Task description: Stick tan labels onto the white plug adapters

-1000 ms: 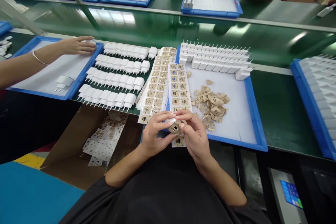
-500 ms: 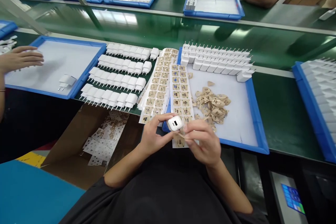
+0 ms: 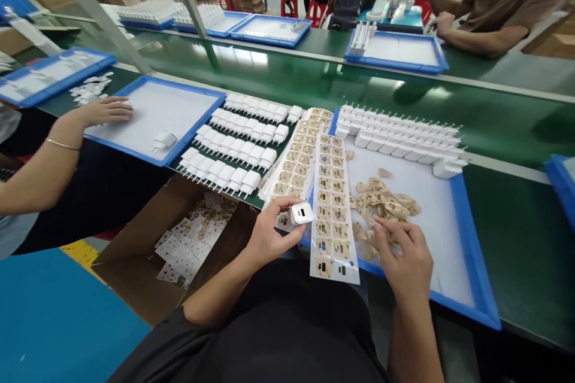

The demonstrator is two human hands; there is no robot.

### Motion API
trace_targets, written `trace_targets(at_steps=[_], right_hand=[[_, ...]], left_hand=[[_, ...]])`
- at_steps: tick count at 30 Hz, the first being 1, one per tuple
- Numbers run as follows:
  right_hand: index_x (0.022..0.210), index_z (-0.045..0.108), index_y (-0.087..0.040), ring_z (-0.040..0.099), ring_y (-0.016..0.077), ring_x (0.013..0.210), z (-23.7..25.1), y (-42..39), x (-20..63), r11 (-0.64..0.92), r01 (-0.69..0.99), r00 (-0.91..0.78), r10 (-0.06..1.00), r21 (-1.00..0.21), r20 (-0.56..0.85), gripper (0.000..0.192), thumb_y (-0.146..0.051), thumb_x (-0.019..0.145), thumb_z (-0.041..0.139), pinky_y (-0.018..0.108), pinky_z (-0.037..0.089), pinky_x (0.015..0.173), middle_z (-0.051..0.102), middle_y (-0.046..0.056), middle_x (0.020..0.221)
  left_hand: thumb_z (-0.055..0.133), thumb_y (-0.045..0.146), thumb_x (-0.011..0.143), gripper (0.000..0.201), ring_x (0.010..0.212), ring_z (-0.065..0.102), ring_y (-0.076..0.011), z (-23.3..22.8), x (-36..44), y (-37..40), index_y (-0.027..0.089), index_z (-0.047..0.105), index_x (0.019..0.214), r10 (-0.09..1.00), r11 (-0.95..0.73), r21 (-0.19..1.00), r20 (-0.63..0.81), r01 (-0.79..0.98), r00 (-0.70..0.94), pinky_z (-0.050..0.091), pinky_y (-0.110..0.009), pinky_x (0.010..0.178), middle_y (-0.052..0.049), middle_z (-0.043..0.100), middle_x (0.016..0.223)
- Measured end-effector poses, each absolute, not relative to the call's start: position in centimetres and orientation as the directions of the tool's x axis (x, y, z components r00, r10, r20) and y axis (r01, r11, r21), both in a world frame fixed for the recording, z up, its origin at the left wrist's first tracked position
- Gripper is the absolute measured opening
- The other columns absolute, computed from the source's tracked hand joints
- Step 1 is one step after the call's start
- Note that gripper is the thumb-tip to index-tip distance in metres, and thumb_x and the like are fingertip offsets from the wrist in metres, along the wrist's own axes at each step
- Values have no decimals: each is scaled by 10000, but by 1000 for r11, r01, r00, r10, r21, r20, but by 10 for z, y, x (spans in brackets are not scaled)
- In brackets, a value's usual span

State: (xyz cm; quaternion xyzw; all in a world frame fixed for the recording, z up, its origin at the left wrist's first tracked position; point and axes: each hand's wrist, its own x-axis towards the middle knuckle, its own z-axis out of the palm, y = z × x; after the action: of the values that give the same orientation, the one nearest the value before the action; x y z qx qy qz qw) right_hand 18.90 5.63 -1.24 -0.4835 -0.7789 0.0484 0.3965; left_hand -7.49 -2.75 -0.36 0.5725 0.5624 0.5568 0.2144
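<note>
My left hand [image 3: 274,232] grips a white charger plug [image 3: 300,213] between thumb and fingers, its face with the dark ports turned up toward me. My right hand [image 3: 406,257] is over the near edge of a pile of brown peeled film pieces [image 3: 386,200], thumb and fingertips pinched together. Whether a film piece is between those fingertips I cannot make out. Between the hands lies a sheet of brown-backed stickers [image 3: 331,197], with one brown piece gone at its lower right corner. Beneath its left side is a stack of similar sheets [image 3: 296,158].
A blue-rimmed tray [image 3: 476,263] holds the pile and rows of white chargers [image 3: 399,137]. More charger rows [image 3: 233,137] stand left of the sheets. A co-worker's hand [image 3: 108,111] rests over another blue-rimmed tray [image 3: 166,102]. A cardboard box [image 3: 130,257] with scraps is below.
My right hand has moved away from the charger, rightward to the film pile. My left hand still holds the charger. The view has shifted, showing more of the left and the background.
</note>
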Motion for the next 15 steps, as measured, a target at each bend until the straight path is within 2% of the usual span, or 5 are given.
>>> trace_targets(at_steps=[7, 9, 12, 15], right_hand=[[1023, 732, -213, 589, 173, 631, -13, 55, 194, 568, 654, -258, 788, -500, 558, 184, -334, 973, 602, 352, 509, 671, 709, 48, 871], [1008, 727, -230, 605, 197, 623, -14, 55, 196, 557, 655, -249, 798, -512, 549, 196, -378, 964, 606, 386, 514, 666, 720, 50, 862], [1017, 720, -314, 643, 255, 629, -17, 56, 198, 526, 680, -238, 818, -511, 524, 225, -482, 945, 589, 442, 524, 638, 734, 52, 858], [1021, 706, -358, 684, 301, 663, -19, 56, 199, 504, 702, -237, 831, -503, 502, 262, -545, 927, 548, 480, 525, 609, 746, 48, 872]], left_hand=[[713, 228, 817, 409, 976, 714, -209, -9, -116, -22, 221, 628, 1217, 812, -107, 839, 383, 534, -440, 575, -337, 874, -72, 736, 1135], [726, 284, 825, 417, 988, 713, -207, -7, -153, -15, 205, 625, 1222, 740, -20, 806, 410, 591, -534, 574, -324, 861, -72, 734, 1144], [738, 394, 830, 481, 1010, 705, -192, 6, -231, -8, 144, 617, 1223, 566, 186, 738, 460, 649, -685, 556, -278, 856, -95, 726, 1159], [722, 399, 832, 504, 1078, 683, -235, 24, -304, -9, 73, 626, 1204, 490, 305, 706, 459, 639, -741, 523, -328, 958, -136, 730, 1157]])
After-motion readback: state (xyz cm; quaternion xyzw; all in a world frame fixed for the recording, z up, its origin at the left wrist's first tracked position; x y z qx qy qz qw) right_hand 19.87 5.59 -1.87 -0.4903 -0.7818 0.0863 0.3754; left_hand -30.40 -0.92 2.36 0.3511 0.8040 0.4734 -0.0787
